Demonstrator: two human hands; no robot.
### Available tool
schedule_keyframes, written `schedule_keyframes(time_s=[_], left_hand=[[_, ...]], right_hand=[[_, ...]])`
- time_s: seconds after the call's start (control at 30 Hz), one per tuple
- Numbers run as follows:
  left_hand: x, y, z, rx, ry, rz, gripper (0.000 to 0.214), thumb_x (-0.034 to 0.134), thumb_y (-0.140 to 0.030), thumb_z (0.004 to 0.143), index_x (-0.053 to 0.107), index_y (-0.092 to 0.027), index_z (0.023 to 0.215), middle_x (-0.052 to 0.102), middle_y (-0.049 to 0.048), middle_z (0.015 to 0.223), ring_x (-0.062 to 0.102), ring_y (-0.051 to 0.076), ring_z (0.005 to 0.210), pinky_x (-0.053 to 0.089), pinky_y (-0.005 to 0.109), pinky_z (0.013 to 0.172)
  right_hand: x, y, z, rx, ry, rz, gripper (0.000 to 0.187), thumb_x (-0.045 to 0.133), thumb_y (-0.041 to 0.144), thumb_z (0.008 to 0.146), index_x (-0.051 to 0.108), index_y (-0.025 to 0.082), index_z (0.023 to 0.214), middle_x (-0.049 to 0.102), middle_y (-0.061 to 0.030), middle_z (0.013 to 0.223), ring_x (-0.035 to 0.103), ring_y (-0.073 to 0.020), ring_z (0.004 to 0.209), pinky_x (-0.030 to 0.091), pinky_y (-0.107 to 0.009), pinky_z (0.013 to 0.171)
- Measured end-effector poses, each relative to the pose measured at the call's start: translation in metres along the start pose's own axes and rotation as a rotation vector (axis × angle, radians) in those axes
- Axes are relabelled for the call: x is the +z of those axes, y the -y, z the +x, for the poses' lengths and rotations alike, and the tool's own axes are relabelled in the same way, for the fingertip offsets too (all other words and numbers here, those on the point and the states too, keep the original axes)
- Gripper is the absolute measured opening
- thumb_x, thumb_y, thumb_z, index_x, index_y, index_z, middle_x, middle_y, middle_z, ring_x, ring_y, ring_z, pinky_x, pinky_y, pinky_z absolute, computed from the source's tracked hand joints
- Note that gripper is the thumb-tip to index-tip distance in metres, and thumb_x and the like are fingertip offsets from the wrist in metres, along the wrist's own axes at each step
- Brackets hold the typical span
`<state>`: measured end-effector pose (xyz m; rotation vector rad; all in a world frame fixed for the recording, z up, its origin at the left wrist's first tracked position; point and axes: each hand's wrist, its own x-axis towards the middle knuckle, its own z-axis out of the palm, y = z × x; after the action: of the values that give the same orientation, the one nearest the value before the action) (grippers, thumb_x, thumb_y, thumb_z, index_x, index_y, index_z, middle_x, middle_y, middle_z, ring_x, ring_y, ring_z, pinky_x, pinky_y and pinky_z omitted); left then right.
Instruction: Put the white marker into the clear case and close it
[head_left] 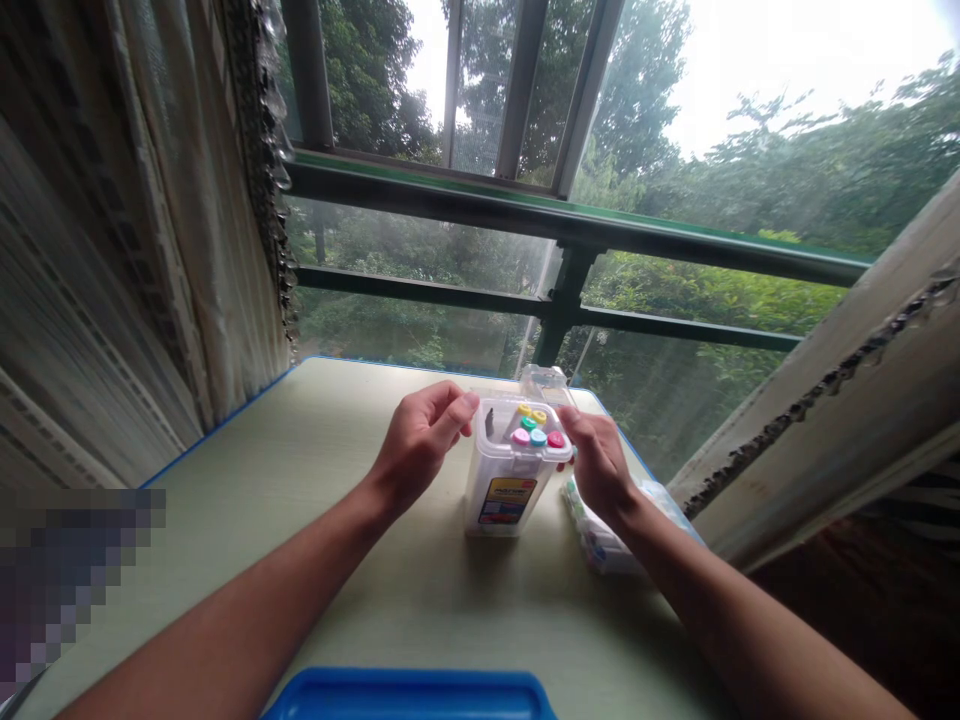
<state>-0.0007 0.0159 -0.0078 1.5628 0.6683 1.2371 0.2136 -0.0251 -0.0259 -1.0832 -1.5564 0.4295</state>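
Observation:
A clear plastic marker box [495, 480] stands upright on the table, its see-through lid [546, 382] raised at the back. Several markers [538, 425] with yellow, green, blue, pink and red ends sit inside, grouped toward the right. On the box's front is a yellow and dark label. My left hand [424, 435] is closed, thumb and fingers pinched at the upper left rim. At the right side of the rim, my right hand [596, 455] is closed around the edge, its fingertips partly hidden behind the box.
A plastic-wrapped pack [611, 540] lies right of the box, partly under my right forearm. The blue edge of another object [412, 682] shows at the table's [360, 590] near side. Curtains [172, 200] hang on both sides of a window with green bars [420, 293].

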Motion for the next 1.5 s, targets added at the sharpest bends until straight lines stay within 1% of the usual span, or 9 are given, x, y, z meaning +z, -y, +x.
schedule_keyframes(time_s=[0.3, 0.53, 0.67, 0.87, 0.97, 1.1, 1.23, 1.33, 1.5], left_hand=[[-0.004, 0.007, 0.003, -0.065, -0.034, 0.047, 0.046, 0.062, -0.061, 0.089, 0.053, -0.018, 0.075, 0.055, -0.0032, 0.065, 0.043, 0.007, 0.048, 0.029, 0.022, 0.045], [-0.001, 0.004, 0.002, -0.079, -0.053, 0.032, 0.043, 0.070, -0.057, 0.085, 0.050, -0.020, 0.084, 0.054, -0.0061, 0.066, 0.044, 0.007, 0.047, 0.033, 0.022, 0.046], [0.000, 0.003, 0.002, -0.083, -0.073, -0.035, 0.044, 0.074, -0.052, 0.081, 0.050, -0.020, 0.097, 0.056, -0.0056, 0.077, 0.044, 0.005, 0.048, 0.033, 0.022, 0.046], [0.000, 0.001, 0.002, -0.054, -0.089, -0.096, 0.049, 0.076, -0.044, 0.079, 0.048, -0.019, 0.110, 0.060, -0.0006, 0.099, 0.047, 0.003, 0.052, 0.034, 0.021, 0.046], [0.000, 0.001, 0.001, -0.039, -0.101, -0.106, 0.048, 0.077, -0.041, 0.078, 0.048, -0.019, 0.111, 0.061, 0.0012, 0.103, 0.048, 0.004, 0.054, 0.036, 0.021, 0.047], [0.001, 0.000, 0.001, -0.025, -0.120, -0.116, 0.050, 0.078, -0.038, 0.076, 0.050, -0.019, 0.112, 0.065, 0.0055, 0.110, 0.053, 0.006, 0.059, 0.038, 0.021, 0.048], [0.002, -0.003, 0.001, -0.011, -0.127, -0.118, 0.055, 0.080, -0.037, 0.076, 0.052, -0.018, 0.119, 0.067, 0.0098, 0.116, 0.058, 0.010, 0.067, 0.039, 0.021, 0.049], [0.002, -0.006, 0.000, 0.005, -0.114, -0.111, 0.056, 0.079, -0.036, 0.078, 0.053, -0.017, 0.124, 0.068, 0.0117, 0.119, 0.060, 0.013, 0.074, 0.042, 0.022, 0.051], [0.002, -0.008, 0.001, 0.041, -0.096, -0.107, 0.053, 0.078, -0.033, 0.081, 0.057, -0.015, 0.126, 0.068, 0.0132, 0.124, 0.063, 0.015, 0.083, 0.049, 0.024, 0.060]], right_hand=[[0.002, 0.009, 0.002, 0.107, 0.012, 0.031, 0.072, 0.048, 0.074, 0.092, 0.052, 0.021, 0.043, 0.048, -0.0002, 0.037, 0.040, -0.0123, 0.037, 0.033, -0.028, 0.043], [0.002, 0.012, 0.006, 0.132, 0.034, 0.054, 0.068, 0.052, 0.074, 0.090, 0.047, 0.022, 0.046, 0.045, 0.0018, 0.039, 0.037, -0.0117, 0.039, 0.030, -0.027, 0.044], [0.002, 0.011, 0.005, 0.111, 0.024, 0.042, 0.063, 0.052, 0.069, 0.092, 0.050, 0.021, 0.052, 0.049, 0.0015, 0.043, 0.043, -0.0132, 0.044, 0.033, -0.027, 0.048], [0.003, 0.015, 0.005, 0.101, 0.035, 0.057, 0.052, 0.052, 0.066, 0.093, 0.072, 0.019, 0.080, 0.055, 0.0010, 0.050, 0.055, -0.0181, 0.053, 0.041, -0.028, 0.052], [0.004, 0.017, 0.005, 0.097, 0.016, 0.066, 0.052, 0.054, 0.067, 0.092, 0.074, 0.019, 0.088, 0.058, 0.0002, 0.054, 0.057, -0.0189, 0.053, 0.042, -0.028, 0.049], [0.005, 0.017, 0.004, 0.089, 0.009, 0.088, 0.052, 0.054, 0.068, 0.092, 0.074, 0.020, 0.094, 0.058, 0.0004, 0.055, 0.058, -0.0187, 0.053, 0.043, -0.028, 0.049], [0.007, 0.016, 0.002, 0.095, 0.043, 0.158, 0.059, 0.053, 0.070, 0.092, 0.070, 0.022, 0.120, 0.061, 0.0007, 0.061, 0.056, -0.0179, 0.052, 0.045, -0.029, 0.052], [0.008, 0.017, 0.000, 0.125, 0.068, 0.254, 0.065, 0.057, 0.068, 0.091, 0.061, 0.022, 0.137, 0.070, -0.0021, 0.077, 0.056, -0.0168, 0.053, 0.046, -0.030, 0.053], [0.007, 0.015, -0.002, 0.130, 0.095, 0.322, 0.077, 0.060, 0.069, 0.088, 0.051, 0.023, 0.149, 0.076, -0.0096, 0.108, 0.064, -0.0196, 0.064, 0.049, -0.030, 0.055]])
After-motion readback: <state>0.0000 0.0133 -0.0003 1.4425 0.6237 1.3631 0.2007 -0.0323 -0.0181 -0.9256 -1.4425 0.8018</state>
